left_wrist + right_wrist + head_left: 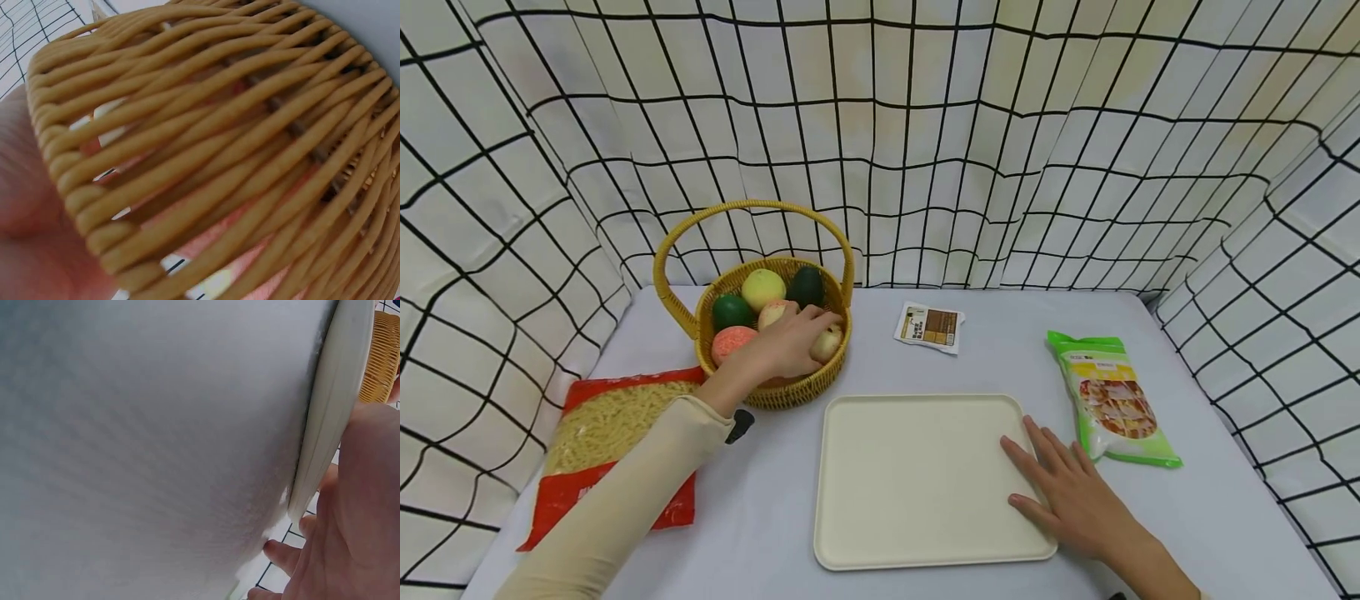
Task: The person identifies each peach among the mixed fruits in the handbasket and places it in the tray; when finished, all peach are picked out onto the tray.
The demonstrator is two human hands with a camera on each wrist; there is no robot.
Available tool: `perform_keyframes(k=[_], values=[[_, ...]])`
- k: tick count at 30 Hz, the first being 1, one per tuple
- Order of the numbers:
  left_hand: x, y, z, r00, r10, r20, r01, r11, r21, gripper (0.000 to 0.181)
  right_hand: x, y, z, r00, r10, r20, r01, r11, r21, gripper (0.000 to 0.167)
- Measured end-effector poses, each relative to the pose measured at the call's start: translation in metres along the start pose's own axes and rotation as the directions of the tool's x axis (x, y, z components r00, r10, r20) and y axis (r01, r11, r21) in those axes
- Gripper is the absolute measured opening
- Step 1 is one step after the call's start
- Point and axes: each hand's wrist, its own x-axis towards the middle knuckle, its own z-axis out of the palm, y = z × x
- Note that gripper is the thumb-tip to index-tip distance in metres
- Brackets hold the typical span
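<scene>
My left hand (pixel 793 340) reaches into a yellow wicker basket (pixel 790 396). Its thumb and fingers curve about a pale yellow fruit (pixel 828 343) at the basket's right side; the palm side is hidden in the head view. In the left wrist view, the woven wall (pixel 206 150) covers most of that hand's work. Around it lie a pinkish-red fruit (pixel 730 340), a peach-coloured fruit (pixel 771 312), a yellow-green fruit (pixel 763 288) and two dark green ones. My right hand (pixel 1067 492) rests with spread fingers on the right edge of a cream tray (pixel 925 483).
A red-trimmed bag of pasta (pixel 617 425) lies at the left, under my left forearm. Behind the tray lies a small white-and-brown packet (pixel 929 327). Right of the tray is a green food packet (pixel 1116 400). Black netting over white cloth (pixel 925 142) encloses the table.
</scene>
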Motion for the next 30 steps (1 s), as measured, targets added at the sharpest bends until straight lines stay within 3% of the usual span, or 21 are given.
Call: perform_keyframes(k=[12, 21, 30], values=[[0.014, -0.003, 0.009, 1.0, 0.015, -0.011, -0.013, 0.985, 0.173, 0.065, 0.003, 0.0, -0.001, 1.0, -0.022, -0.017, 0.022, 0.999, -0.029, 0.07], [0.022, -0.005, 0.018, 0.998, 0.033, -0.052, -0.021, 0.976, 0.216, 0.05, 0.002, 0.0, -0.001, 0.999, -0.03, -0.028, 0.029, 0.999, -0.038, 0.07], [0.023, -0.01, 0.021, 0.994, 0.074, -0.078, -0.059, 0.981, 0.183, 0.042, 0.0, 0.001, 0.0, 0.999, -0.027, -0.024, 0.026, 0.999, -0.041, 0.07]])
